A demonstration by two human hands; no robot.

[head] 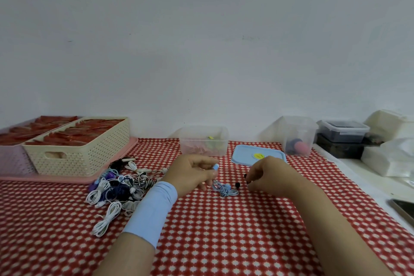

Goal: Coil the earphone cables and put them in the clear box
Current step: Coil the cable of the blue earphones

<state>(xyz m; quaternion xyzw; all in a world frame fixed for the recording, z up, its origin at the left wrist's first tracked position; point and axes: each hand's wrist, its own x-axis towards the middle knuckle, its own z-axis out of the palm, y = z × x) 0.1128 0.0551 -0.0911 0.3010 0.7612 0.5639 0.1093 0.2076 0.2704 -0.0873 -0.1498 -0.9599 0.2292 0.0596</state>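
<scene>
Left hand (190,172) pinches one end of the thin light-blue earphone cable (224,190), heaped mid-frame between both hands. Right hand (268,175) is curled; I cannot tell what it holds. It looks light and floppy, so grab near the bud. Clear plastic box (203,141) sits just above.

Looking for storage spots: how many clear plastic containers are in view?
3. An open clear box behind the left hand; a taller clear tub right of the blue lid; a lidded clear container stacked on a dark box farther right. White bags there could hide more.
</scene>
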